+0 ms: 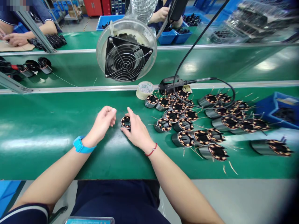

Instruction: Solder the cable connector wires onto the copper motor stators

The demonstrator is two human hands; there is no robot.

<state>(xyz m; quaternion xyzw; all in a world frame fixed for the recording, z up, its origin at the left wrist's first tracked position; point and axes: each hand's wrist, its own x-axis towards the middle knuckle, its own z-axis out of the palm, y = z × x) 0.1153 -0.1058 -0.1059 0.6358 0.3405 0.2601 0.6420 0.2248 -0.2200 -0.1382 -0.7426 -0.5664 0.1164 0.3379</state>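
Note:
A small round motor stator with copper windings stands upright on the green bench, in front of my body. My right hand grips it from the right, thumb at its near side and fingers at its far side, hiding part of it. Just left of the stator is my left hand, apart from it, with fingers curled and thumb pressed to them. Whatever is in that pinch, if anything, is too small to see. To the right stand several more stators with loose wire ends sticking out.
A fan with a wire guard hangs over the bench under a clear duct. Behind the stators are a tape roll and a black tool with a cable. A blue bin stands far right. Co-workers' hands show across the bench.

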